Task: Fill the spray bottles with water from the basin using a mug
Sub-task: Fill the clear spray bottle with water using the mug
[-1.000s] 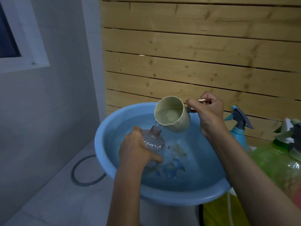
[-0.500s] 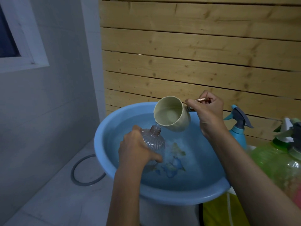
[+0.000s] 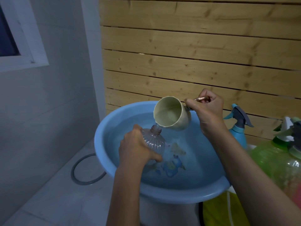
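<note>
Spillage is threatening: my right fingers [image 3: 189,101] are pinching the handle of the mug [image 3: 172,115], pouring toward the narrow-necked bottle [image 3: 154,142] at seven o'clock, left fingers [image 3: 137,130] wrapping it.

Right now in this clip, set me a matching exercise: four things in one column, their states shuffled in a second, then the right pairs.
Things:
1. mug
2. clear bottle
3. basin
4. blue spray bottle

States:
a. holds water
b. stands right of the basin, trigger head on
c. tipped, held by the right hand
d. gripped by the left hand, neck open

Pairs: 1-c, 2-d, 3-a, 4-b.
</note>
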